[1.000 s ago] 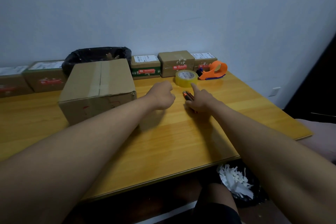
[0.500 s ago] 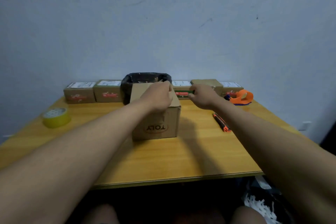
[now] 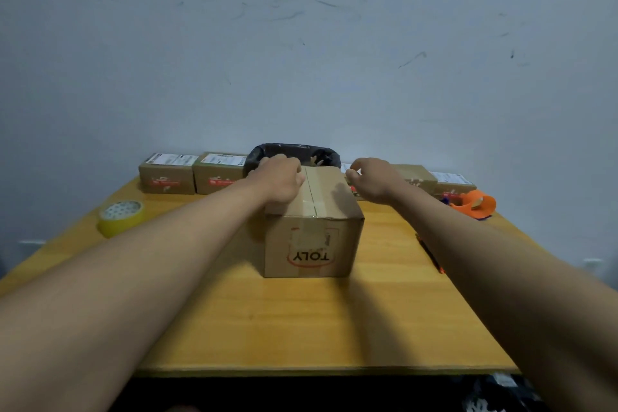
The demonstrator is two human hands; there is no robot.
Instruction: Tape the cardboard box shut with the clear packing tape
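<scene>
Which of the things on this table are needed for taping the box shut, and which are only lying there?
For the job:
- cardboard box, flaps down, under the left hand
- right hand, at the box's far right corner
- tape roll

Lying about:
- orange tape dispenser
- small labelled boxes along the wall
- black bag
- cutter, mostly hidden

The left hand (image 3: 279, 182) covers the far left top of the box (image 3: 312, 237). The right arm (image 3: 468, 264) hides most of the knife (image 3: 440, 269). The labels on the small boxes (image 3: 167, 174) are too small to read.
</scene>
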